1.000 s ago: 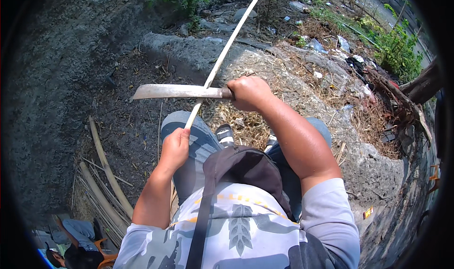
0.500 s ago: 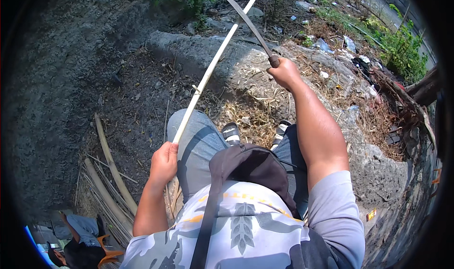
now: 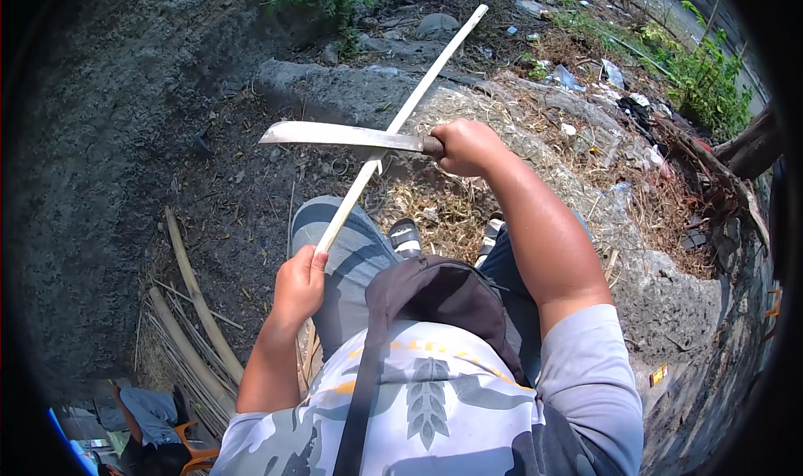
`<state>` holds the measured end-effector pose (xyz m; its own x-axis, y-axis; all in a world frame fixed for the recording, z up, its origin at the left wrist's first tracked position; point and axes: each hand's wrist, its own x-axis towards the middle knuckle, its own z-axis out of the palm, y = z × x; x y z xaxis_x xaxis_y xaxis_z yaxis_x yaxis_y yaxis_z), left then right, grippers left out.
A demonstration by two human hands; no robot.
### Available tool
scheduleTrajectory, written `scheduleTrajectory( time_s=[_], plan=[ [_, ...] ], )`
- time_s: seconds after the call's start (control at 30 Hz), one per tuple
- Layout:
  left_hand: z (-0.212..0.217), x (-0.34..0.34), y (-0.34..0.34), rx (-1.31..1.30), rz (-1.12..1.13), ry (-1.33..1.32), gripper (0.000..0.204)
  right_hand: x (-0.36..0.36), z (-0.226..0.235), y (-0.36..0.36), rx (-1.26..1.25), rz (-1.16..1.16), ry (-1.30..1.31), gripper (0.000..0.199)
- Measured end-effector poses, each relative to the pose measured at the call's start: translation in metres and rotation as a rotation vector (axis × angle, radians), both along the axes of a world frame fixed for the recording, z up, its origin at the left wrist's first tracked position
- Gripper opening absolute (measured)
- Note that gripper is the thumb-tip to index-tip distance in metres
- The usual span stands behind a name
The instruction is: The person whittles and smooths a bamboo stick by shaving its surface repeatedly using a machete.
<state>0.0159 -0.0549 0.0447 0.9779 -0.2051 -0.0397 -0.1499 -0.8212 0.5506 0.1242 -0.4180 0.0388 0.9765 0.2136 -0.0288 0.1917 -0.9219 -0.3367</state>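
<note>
A long pale peeled stick (image 3: 431, 76) slants away from me, from my left thigh up to the far right. My left hand (image 3: 299, 287) is closed round its near end. In my right hand (image 3: 470, 147) is the dark handle of a machete (image 3: 335, 133). Its broad curved blade points left and crosses the stick near the middle. Just below the blade, a small sliver stands out from the stick. The blade's edge meets or lies very close to the stick; exact contact is hard to make out.
Several long cut poles (image 3: 199, 288) and thin sticks lie at my left. A concrete ledge (image 3: 326, 91) runs ahead, with dry shavings (image 3: 447, 204) round my sandals (image 3: 405, 238). Litter and a tree trunk (image 3: 750, 151) are at right. Another person (image 3: 150, 417) sits behind at lower left.
The machete has come down and toward me along the stick, its blade swinging from pointing far ahead to pointing left. The stick's far end has shifted right and lower.
</note>
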Motion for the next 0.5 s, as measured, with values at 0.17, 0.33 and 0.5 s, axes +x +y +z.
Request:
scheduleTrajectory(
  time_s=[0.17,0.33,0.5],
  plan=[
    [-0.007,0.001,-0.003,-0.051,-0.002,-0.013,0.029,-0.004,0.005,0.005,-0.009,-0.062,-0.001,0.026],
    [-0.009,0.002,-0.005,-0.136,-0.007,0.018,0.026,-0.016,0.011,0.024,-0.001,0.044,-0.119,0.017],
    [-0.007,0.001,-0.001,-0.232,0.030,0.159,0.026,-0.016,0.021,0.024,-0.113,0.109,-0.150,0.016]
  ],
)
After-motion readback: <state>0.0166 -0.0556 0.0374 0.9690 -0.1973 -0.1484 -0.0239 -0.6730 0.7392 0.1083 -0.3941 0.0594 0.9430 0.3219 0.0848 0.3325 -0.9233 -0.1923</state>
